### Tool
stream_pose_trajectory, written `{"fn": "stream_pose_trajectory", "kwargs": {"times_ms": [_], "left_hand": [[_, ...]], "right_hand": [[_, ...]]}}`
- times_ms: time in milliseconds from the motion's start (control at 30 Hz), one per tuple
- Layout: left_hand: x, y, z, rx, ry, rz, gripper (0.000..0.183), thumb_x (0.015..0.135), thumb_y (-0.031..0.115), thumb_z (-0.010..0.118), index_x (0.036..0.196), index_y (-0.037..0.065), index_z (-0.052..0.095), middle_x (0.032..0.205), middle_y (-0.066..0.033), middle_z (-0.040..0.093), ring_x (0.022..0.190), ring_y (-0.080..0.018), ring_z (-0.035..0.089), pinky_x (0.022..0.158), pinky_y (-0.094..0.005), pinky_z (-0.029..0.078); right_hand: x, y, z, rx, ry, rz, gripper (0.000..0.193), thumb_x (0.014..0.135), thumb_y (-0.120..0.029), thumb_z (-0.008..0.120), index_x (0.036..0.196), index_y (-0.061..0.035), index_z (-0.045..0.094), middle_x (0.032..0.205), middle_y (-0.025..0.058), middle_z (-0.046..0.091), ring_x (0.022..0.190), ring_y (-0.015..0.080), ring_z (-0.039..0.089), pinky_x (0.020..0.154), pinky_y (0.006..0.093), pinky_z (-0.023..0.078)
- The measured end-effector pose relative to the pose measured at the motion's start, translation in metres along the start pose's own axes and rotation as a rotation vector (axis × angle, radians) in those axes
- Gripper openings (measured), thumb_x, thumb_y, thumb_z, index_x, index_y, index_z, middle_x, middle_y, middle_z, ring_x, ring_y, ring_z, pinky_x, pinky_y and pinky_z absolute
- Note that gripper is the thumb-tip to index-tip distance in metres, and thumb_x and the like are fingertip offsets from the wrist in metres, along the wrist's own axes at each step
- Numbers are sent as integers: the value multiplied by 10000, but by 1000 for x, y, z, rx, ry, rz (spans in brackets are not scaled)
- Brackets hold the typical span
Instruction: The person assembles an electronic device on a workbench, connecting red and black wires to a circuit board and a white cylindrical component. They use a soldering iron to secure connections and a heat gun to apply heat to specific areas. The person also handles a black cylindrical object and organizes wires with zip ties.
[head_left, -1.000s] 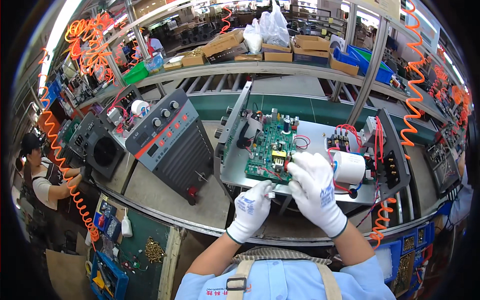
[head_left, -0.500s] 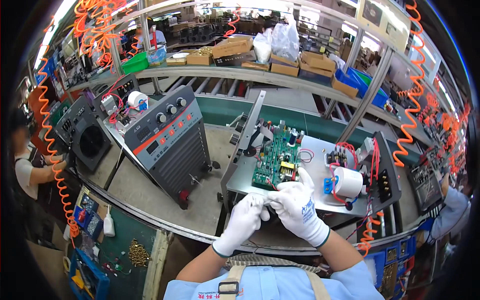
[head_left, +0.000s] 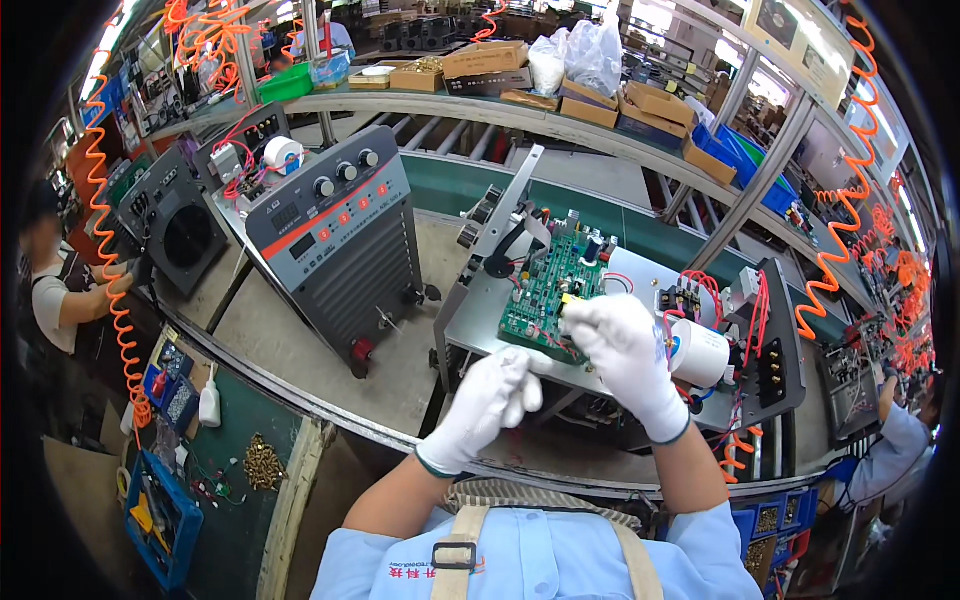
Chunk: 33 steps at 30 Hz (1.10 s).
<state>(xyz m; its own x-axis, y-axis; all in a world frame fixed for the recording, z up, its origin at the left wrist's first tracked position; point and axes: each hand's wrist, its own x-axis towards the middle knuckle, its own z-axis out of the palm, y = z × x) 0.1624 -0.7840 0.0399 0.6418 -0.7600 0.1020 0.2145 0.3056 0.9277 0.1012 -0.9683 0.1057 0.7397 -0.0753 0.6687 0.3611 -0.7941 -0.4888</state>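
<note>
An open machine chassis lies before me with a green circuit board on its metal plate. My right hand, in a white glove, is over the board's right edge with its fingers pinched together beside a yellow component. Whatever those fingers hold, if anything, is hidden. My left hand, gloved too, is curled closed at the plate's front edge; its contents cannot be made out. Right of my right hand sit a white cylindrical part and red wires.
A finished-looking grey machine with knobs stands at left. Coiled orange hoses hang at both sides. Cardboard boxes line the shelf behind. Brass fittings and a blue tool bin lie lower left. Other people work at both sides.
My hands, together before, are now apart. The right hand has moved up and right over the circuit board, its raised forefinger now bent in. The left hand stays near the plate's front edge.
</note>
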Motion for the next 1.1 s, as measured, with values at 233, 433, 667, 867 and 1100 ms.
{"fn": "stream_pose_trajectory", "kwargs": {"times_ms": [233, 433, 667, 867, 1100], "left_hand": [[-23, -4, -17, -34, 13, -173, 450, 1054, 408, 440, 1114, 1, 622, 709, 2, 610, 446, 5, 332, 423, -170, 260], [-23, -10, -25, -116, -28, -192, 437, 1040, 397, 474, 1133, -5, 618, 722, -27, 624, 438, -7, 338, 415, -178, 254], [-22, -15, -33, -135, -48, -222, 404, 1031, 359, 495, 1141, -11, 613, 731, -46, 633, 431, -14, 340, 410, -186, 259], [-17, -16, -31, -117, -52, -248, 392, 1026, 346, 507, 1140, -14, 613, 741, -56, 643, 428, -13, 342, 402, -183, 257], [-10, -8, -22, -138, -73, -287, 429, 1032, 412, 493, 1149, 21, 622, 732, -27, 638, 428, -12, 349, 399, -180, 266]], "right_hand": [[38, 2, 6, -385, -444, -84, 108, 811, -184, 699, 830, -83, 732, 712, 131, 657, 732, 325, 648, 676, 432, 479], [44, 5, 10, -417, -490, -143, 52, 747, -114, 718, 796, -99, 724, 686, 80, 639, 697, 277, 635, 640, 402, 472], [51, 0, 9, -510, -582, -157, 84, 728, -131, 731, 806, -100, 730, 704, 84, 643, 739, 292, 636, 662, 413, 473], [62, -5, 14, -547, -737, -38, 71, 736, -145, 702, 761, -88, 734, 743, 101, 677, 793, 286, 663, 747, 403, 490], [46, -2, 7, -441, -464, 6, 315, 750, -268, 733, 946, -27, 677, 864, 166, 678, 842, 353, 648, 773, 451, 479]]}}
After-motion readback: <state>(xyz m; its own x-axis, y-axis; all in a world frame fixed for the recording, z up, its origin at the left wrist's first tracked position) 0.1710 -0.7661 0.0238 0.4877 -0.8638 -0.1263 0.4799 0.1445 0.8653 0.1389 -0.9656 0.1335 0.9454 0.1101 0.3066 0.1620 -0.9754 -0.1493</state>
